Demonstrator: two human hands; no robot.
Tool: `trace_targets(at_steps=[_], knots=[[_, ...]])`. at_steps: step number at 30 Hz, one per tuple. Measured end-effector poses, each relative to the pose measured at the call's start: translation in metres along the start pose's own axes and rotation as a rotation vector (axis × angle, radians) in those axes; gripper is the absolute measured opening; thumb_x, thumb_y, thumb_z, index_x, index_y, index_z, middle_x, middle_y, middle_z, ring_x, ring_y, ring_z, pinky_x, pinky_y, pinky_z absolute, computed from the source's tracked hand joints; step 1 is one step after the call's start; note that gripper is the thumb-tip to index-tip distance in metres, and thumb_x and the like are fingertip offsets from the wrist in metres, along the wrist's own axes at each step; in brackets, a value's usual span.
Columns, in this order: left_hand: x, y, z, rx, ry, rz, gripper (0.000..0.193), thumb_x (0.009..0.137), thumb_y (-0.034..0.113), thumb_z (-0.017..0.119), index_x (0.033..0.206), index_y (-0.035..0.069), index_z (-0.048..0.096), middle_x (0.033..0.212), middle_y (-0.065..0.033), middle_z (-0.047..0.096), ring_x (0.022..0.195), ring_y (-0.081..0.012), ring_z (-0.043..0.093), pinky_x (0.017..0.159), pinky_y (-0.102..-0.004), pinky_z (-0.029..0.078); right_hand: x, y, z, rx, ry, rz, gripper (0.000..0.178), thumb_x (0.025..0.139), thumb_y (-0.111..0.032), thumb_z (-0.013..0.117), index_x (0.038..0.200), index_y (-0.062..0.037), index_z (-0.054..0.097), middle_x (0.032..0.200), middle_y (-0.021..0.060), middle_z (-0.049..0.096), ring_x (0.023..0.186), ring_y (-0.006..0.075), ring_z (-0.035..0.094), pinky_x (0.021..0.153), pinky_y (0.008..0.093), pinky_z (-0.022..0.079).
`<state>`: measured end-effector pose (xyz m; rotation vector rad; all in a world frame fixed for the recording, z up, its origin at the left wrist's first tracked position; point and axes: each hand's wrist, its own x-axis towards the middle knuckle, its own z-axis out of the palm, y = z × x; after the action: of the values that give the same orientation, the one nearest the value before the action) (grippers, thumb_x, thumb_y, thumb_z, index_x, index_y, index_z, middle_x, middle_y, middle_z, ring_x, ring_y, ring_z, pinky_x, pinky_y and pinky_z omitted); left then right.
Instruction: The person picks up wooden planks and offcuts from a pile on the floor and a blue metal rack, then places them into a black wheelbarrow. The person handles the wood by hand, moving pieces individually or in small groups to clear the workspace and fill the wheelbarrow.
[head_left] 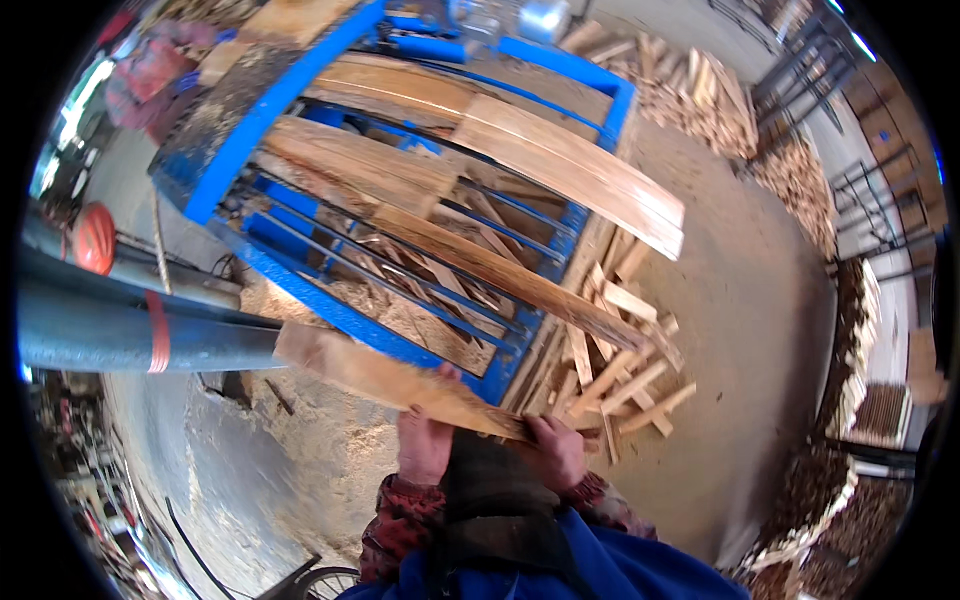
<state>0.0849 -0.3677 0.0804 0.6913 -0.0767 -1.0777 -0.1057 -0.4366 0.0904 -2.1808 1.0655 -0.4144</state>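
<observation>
A short wooden board (385,380) with a rough, dark edge at its right end lies across both my hands, in front of my body. My left hand (425,440) grips it near the middle, with fingertips showing over its far edge. My right hand (556,450) is closed on its narrow right end. Just beyond, a blue metal roller frame (345,320) carries several sawn boards. A wide pale board (575,175) sticks out past its right side. A narrow board with bark (510,270) slants toward the lower right, and a shorter board (365,165) rests beside it.
Offcuts (625,390) are heaped on the floor by the frame's right corner. A thick grey pipe (130,325) with a red band reaches in from the left. Sawdust (330,465) covers the floor there. At the upper left another person (150,85) is partly visible. Wood stacks (700,95) stand at the back right.
</observation>
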Motion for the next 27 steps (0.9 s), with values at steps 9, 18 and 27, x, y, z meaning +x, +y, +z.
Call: trace_targets(at_steps=[9,18,27], knots=[[-0.033,0.009,-0.03,0.024,0.379,0.05,0.049,0.085,0.013,0.068,0.129,0.004,0.047,0.114,-0.0103,0.058,0.105,-0.0253,0.056,0.09,-0.0431,0.048,0.03,0.027,-0.024,0.13,-0.055,-0.203,0.045,0.077,-0.027,0.073,0.111,-0.0031,0.058,0.105,0.0144,0.057,0.095,0.0308,0.059,0.078,0.0407,0.051],[-0.027,0.008,-0.015,-0.002,0.36,-0.01,0.041,0.086,0.007,0.061,0.125,0.005,0.048,0.115,-0.015,0.059,0.106,-0.0275,0.058,0.09,-0.0492,0.051,0.128,0.125,-0.077,-0.339,-0.03,-0.028,0.057,0.068,-0.029,0.074,0.12,-0.0129,0.057,0.091,0.0134,0.064,0.081,0.0339,0.064,0.07,0.0434,0.05],[-0.018,-0.003,-0.016,0.009,0.298,-0.028,0.032,0.092,0.011,0.058,0.122,0.004,0.05,0.114,-0.0147,0.061,0.101,-0.0272,0.06,0.086,-0.0477,0.052,0.044,0.087,-0.13,-0.157,0.052,-0.006,0.044,0.067,-0.017,0.079,0.107,-0.0045,0.063,0.086,0.0134,0.067,0.071,0.0276,0.067,0.064,0.0348,0.055]])
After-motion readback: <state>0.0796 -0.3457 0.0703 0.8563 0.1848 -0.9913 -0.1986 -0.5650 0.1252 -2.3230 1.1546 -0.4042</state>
